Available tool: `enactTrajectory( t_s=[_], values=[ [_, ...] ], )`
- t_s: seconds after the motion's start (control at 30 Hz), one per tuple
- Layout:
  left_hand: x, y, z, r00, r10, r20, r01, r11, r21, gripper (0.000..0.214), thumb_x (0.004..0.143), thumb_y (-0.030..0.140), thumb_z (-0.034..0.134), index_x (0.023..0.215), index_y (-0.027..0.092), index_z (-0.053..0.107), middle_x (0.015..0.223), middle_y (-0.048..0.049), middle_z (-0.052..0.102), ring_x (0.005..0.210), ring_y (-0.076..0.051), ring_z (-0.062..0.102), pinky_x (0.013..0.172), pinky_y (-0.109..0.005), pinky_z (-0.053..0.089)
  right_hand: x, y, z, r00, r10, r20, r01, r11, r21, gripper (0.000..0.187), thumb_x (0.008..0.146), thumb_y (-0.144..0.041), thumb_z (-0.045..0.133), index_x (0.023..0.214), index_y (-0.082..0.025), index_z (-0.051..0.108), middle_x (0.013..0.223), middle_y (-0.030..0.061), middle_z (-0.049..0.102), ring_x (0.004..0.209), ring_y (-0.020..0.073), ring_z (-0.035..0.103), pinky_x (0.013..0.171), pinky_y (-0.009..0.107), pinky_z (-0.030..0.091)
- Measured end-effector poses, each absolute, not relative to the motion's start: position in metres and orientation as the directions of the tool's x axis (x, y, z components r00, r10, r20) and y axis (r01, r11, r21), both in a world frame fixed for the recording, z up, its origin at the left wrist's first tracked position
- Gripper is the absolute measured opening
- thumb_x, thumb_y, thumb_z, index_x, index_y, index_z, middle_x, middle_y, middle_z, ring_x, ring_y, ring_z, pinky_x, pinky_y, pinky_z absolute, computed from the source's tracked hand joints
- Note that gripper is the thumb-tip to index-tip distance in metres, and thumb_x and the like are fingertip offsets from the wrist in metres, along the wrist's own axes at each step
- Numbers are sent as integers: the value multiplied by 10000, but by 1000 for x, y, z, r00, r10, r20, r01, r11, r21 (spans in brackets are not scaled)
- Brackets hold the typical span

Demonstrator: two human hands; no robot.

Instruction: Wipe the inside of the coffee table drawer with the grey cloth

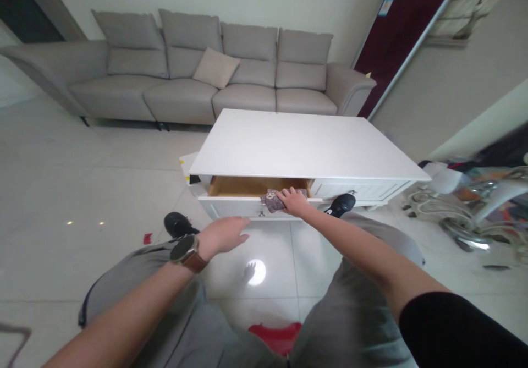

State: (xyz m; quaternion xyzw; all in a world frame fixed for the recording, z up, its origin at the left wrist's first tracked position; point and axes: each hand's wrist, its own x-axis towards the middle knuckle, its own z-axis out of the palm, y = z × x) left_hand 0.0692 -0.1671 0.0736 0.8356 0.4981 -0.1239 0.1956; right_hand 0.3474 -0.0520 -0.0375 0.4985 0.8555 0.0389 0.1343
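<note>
A low white coffee table [297, 142] stands in front of me, its left drawer [231, 207] pulled out and showing a bare wooden inside. My right hand [293, 200] presses a patterned greyish-purple cloth [273, 201] over the top edge of the drawer front, right of its small knob [261, 214]. The fingers are bent over the cloth. My left hand [225, 235], with a watch [185, 250] on its wrist, hovers nearer to me, short of the drawer. Nothing shows in it, and its fingers are stretched out with the thumb apart.
A long grey sofa [181, 95] with a beige cushion [216, 68] lines the wall behind the table. The right drawer [350, 190] is closed. At the right stands a shiny metal base [474, 236] among clutter. A red object [277, 336] lies between my legs on the tiled floor.
</note>
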Motion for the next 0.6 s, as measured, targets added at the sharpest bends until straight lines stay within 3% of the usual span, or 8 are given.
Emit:
enactTrajectory(
  t_s=[0.2,0.37,0.47,0.6],
  values=[
    [31,-121,86,252,882,-398,964,-264,25,466,956,399,470,1345,205,638,1211,-140,769,1125,-310,715,927,-390,538,348,-45,-35,-471,865,-170,857,495,145,725,961,-526,557,1605,-261,353,1525,206,492,1317,400,453,988,516,456],
    [-7,-101,97,54,923,-382,996,-78,-48,509,939,459,456,1341,214,649,1208,-139,771,1108,-318,714,917,-394,529,351,-33,-29,-501,815,-290,832,546,98,909,887,-525,648,1662,-264,251,1585,203,437,1387,424,433,1035,563,457],
    [-32,-87,90,-8,920,-392,999,-11,-47,525,921,470,455,1302,185,677,1220,-155,769,1121,-322,713,925,-383,530,351,-25,-25,-487,793,-366,828,552,94,968,856,-511,691,1672,-272,229,1610,201,412,1412,427,428,1043,577,465],
    [-65,-67,59,-40,912,-408,998,54,24,557,890,419,480,1326,124,660,1275,-193,749,1159,-312,705,980,-364,520,349,-21,-23,-496,790,-359,832,552,65,876,872,-482,677,1641,-281,310,1579,189,456,1370,409,478,1012,546,495]
  ],
)
